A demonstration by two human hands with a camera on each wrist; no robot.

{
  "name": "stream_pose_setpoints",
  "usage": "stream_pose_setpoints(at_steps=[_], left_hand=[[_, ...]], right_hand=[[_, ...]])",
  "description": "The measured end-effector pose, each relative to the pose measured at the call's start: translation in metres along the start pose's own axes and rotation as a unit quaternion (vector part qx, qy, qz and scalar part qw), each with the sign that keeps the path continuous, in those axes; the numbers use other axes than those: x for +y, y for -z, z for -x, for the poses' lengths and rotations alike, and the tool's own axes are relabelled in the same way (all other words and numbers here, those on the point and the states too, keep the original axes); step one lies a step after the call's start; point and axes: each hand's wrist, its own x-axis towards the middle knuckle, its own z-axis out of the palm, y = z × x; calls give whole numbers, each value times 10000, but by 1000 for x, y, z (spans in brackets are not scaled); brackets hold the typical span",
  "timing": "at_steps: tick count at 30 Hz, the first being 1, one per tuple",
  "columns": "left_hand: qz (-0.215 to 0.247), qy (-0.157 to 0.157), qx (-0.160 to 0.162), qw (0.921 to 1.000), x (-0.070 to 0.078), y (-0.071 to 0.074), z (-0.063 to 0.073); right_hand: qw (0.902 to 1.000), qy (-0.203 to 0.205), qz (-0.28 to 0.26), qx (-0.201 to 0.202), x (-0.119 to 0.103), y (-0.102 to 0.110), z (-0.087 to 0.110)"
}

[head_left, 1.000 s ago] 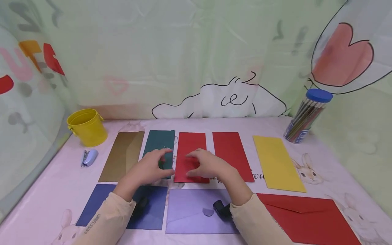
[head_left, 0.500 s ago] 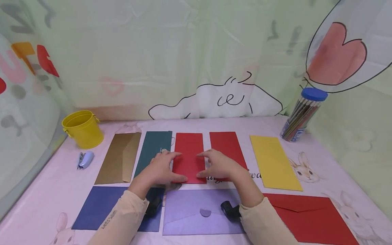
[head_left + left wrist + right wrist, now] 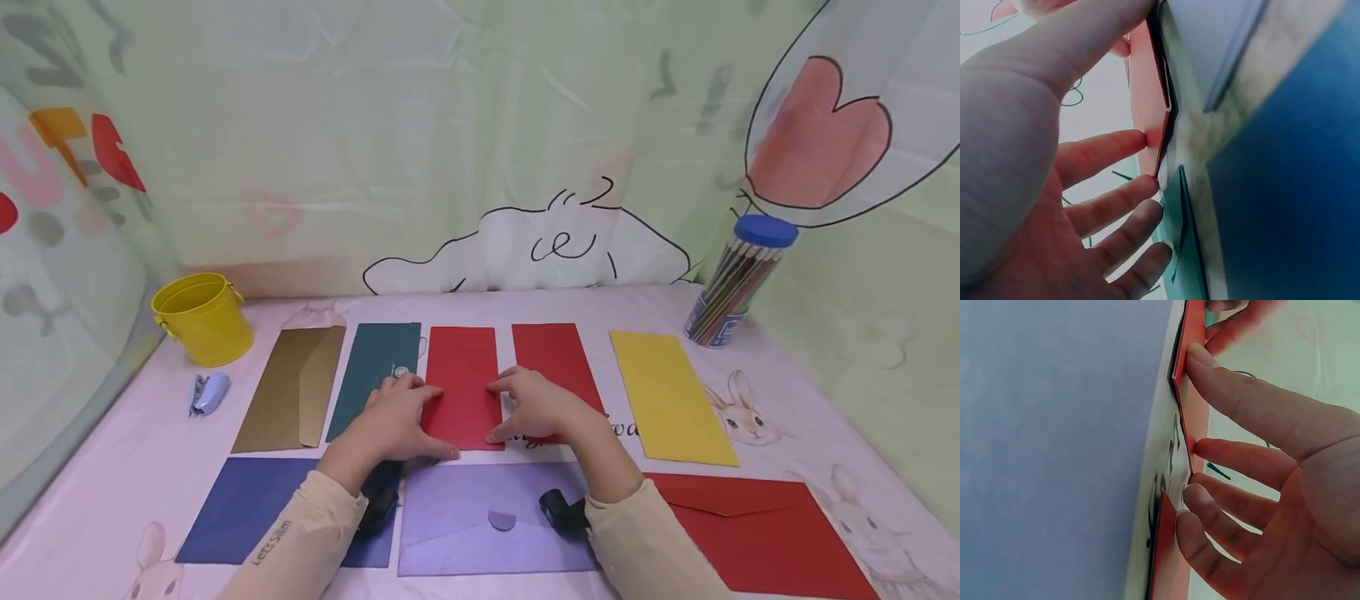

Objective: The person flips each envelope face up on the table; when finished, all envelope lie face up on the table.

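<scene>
Red envelope point(image 3: 463, 375) lies flat near the middle of the head view, the left hand point(image 3: 390, 421) at its left edge and the right hand point(image 3: 540, 404) at its right, each with thumb and fingers well apart. The left hand hides the lower right of the dark green envelope point(image 3: 375, 358), the right hand the lower left of the second red envelope point(image 3: 551, 354); sleeves point(image 3: 303, 533) cover parts of the blue envelope point(image 3: 247, 508) and lavender envelope point(image 3: 457, 521).

From the left wrist, the index fingertip touches the red envelope; the thumb tip is cut off at the top.

From the right wrist, thumb and index touch it; whether lower fingers touch the second red envelope is unclear.
</scene>
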Motion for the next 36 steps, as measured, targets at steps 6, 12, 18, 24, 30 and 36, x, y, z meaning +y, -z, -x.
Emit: stream_pose_setpoints(at_steps=[6, 12, 18, 24, 30, 36], left_hand=[[-150, 14, -38, 9999, 4, 3, 2], [-453, -142, -113, 9988, 5, 6, 5], [-788, -269, -194, 9963, 6, 5, 7], [-918, -315, -161, 9951, 7, 5, 9], [-1160, -406, -131, 9923, 6, 5, 9], [-1545, -609, -154, 9860, 10, 5, 9]], right_hand=[[10000, -74, -13, -5, -1, 1, 2], [9999, -142, -51, -60, 1, 0, 1], [9998, -130, -132, -78, 3, 1, 1], [9998, -135, -101, -74, 3, -1, 1], [9999, -60, -103, -54, 3, -2, 0], [9999, -66, -85, -61, 5, 1, 2]])
